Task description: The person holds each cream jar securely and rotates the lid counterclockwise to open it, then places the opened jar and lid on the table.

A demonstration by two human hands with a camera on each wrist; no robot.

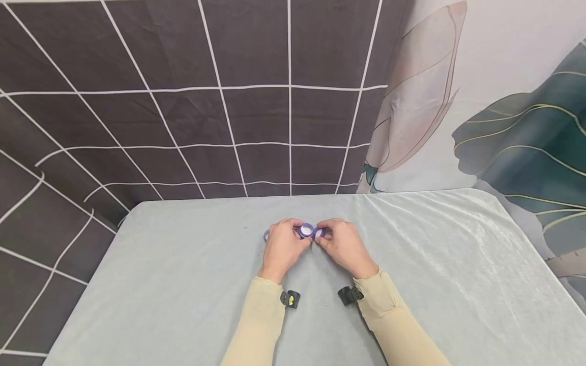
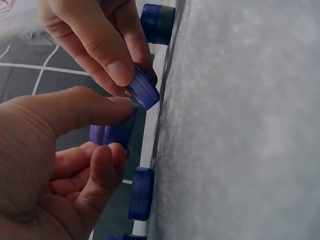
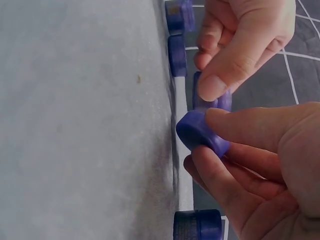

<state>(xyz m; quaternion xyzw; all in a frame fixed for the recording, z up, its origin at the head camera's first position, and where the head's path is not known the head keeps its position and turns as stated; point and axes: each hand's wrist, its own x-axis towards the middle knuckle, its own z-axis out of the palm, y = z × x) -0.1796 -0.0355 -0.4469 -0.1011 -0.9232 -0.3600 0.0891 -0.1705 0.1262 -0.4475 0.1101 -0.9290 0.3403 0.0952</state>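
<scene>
Over the middle of the table my two hands meet, each pinching a small round purple cap. My left hand (image 1: 296, 235) (image 2: 119, 130) holds one cap (image 2: 107, 134) between thumb and fingers. My right hand (image 1: 323, 234) (image 3: 205, 136) grips a second cap (image 3: 192, 130), tilted just above the cloth. The two caps almost touch, edge to edge. From the head camera only a purple piece with a pale centre (image 1: 305, 231) shows between the fingers. Several more purple caps (image 2: 141, 192) (image 2: 157, 22) (image 3: 176, 55) (image 3: 197, 225) stand in a row on the table beyond the hands.
A pale grey-green cloth covers the table (image 1: 183, 284). Behind its far edge hangs a dark cloth with white grid lines (image 1: 206, 117), and a leaf-patterned cloth (image 1: 503, 127) hangs to the right. Black camera mounts (image 1: 290, 298) (image 1: 350, 295) sit on both wrists.
</scene>
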